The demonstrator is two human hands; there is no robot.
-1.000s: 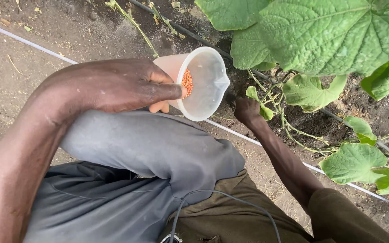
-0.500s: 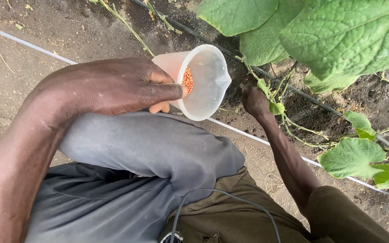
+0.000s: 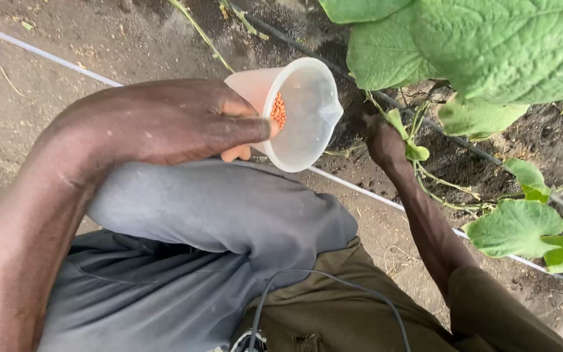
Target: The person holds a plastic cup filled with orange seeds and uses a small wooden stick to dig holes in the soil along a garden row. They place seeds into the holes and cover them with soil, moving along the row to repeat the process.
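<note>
Plastic jug point(image 3: 301, 117) of orange pellets point(image 3: 279, 111), clasped in the left hand point(image 3: 164, 124), holds steady as the right hand point(image 3: 380, 140), its grip hidden, has pushed deeper under the vine leaves point(image 3: 464, 45).

Vegetable plot, bare soil point(image 3: 66, 39), drip line point(image 3: 40, 53), broad-leaved vines point(image 3: 490, 45)

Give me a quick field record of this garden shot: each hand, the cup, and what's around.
left hand: grips the tilted translucent cup, thumb on its rim
cup contents: small orange pellets against the inner wall
right hand: down at the soil by the vine stems, under broad green leaves
ground: white line and dark hose across bare soil
</note>
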